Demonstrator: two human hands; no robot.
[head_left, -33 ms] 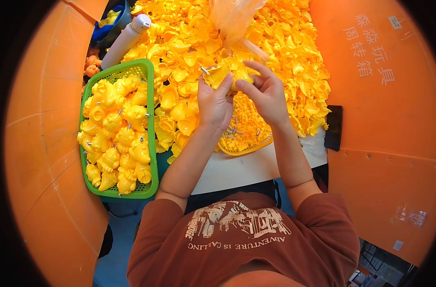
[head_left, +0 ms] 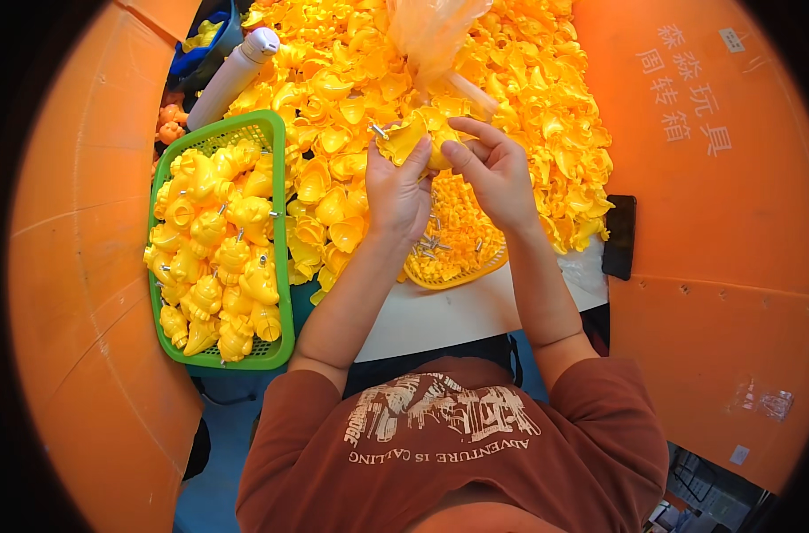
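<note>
A yellow plastic toy piece (head_left: 404, 140) being gripped by the left hand (head_left: 397, 191) and right hand (head_left: 498, 173), fingers clenched around it, green basket (head_left: 276, 222) of yellow toys lying alongside.

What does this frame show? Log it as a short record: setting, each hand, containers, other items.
setting: white table heaped with a pile of yellow plastic toy shells, orange panels on both sides
left hand: grips a yellow toy piece with a metal pin sticking out
right hand: fingers pinch the same piece from the right
green basket: at the left, filled with assembled yellow toys
yellow tray: under the hands, holds small metal pins
other: white bottle, clear plastic bag, black phone
</note>
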